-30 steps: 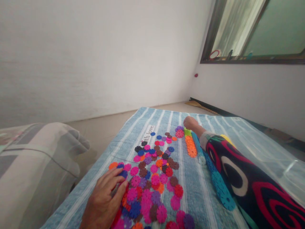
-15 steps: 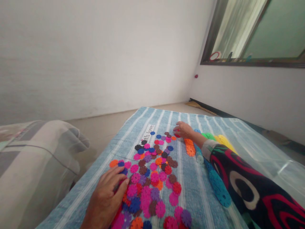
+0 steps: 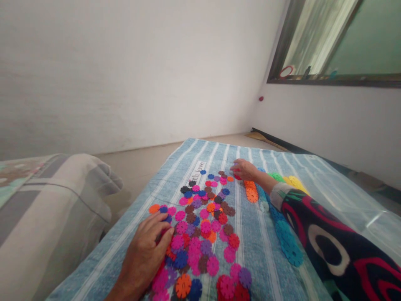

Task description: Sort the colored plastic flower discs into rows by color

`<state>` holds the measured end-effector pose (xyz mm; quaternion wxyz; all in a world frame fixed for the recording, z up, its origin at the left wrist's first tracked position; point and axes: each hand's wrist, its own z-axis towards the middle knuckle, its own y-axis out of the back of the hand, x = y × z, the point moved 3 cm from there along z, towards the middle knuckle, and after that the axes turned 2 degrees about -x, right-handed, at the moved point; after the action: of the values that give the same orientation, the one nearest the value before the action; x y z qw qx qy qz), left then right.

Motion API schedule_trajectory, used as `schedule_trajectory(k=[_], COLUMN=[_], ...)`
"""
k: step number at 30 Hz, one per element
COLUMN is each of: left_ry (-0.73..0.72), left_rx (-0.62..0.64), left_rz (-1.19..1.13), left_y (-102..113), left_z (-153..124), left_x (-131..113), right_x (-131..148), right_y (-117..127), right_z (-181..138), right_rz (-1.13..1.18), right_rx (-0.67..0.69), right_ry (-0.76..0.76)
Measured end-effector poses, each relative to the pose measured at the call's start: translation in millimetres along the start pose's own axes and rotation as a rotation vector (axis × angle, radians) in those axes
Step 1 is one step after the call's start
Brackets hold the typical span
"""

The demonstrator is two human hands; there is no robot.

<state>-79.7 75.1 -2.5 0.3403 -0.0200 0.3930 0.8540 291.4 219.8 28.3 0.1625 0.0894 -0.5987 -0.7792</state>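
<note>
Room: white wall (image 3: 140, 75) ahead, pale floor (image 3: 156, 154) at its foot; dark-framed window (image 3: 332, 79) at upper right.
Desk (image 3: 266, 267): we see it covered by a blue cloth (image 3: 219, 150) with white stripes; a printed label (image 3: 197, 169), partly readable as "th love", shows on the far left part.
Loose discs (image 3: 205, 225): notched, in pink, red, purple, dark blue, brown, black and orange; scattered and overlapping along the middle of the cloth.
Orange row (image 3: 251, 193): overlapped discs, right of the loose ones; its far end is hidden by the right hand and wrist.
Blue row (image 3: 290, 248): right of the orange row, partly covered by the right sleeve (image 3: 319, 234).
Green discs (image 3: 276, 177) and yellow discs (image 3: 295, 183): beyond the right forearm, side by side.
Left hand (image 3: 148, 242): palm down on the left edge of the loose discs; fingers slightly bent and close together, thumb apart from them.
Right hand (image 3: 243, 169): at the far end of the orange row, fingers curled over a red disc (image 3: 238, 176); we cannot tell whether they pinch it.
Left of desk: bulky grey-and-cream fabric (image 3: 62, 217), near the cloth's edge.
</note>
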Motion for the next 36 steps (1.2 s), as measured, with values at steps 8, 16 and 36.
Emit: schedule_trajectory(k=[8,16,36], left_ry=[0.109,0.341,0.786], left_rx=[-0.021,-0.004,-0.043], left_rz=[-0.009,-0.047,-0.772], left_y=[3,5,-1], left_z=[4,7,6], left_x=[4,12,4], right_x=[56,158,207], right_y=[22,17,-24], right_z=[-40,-119,-174], right_rz=[0.15,0.402,0.434], right_rx=[-0.079,-0.068,-0.243], right_ry=[0.021,0.107,-0.138])
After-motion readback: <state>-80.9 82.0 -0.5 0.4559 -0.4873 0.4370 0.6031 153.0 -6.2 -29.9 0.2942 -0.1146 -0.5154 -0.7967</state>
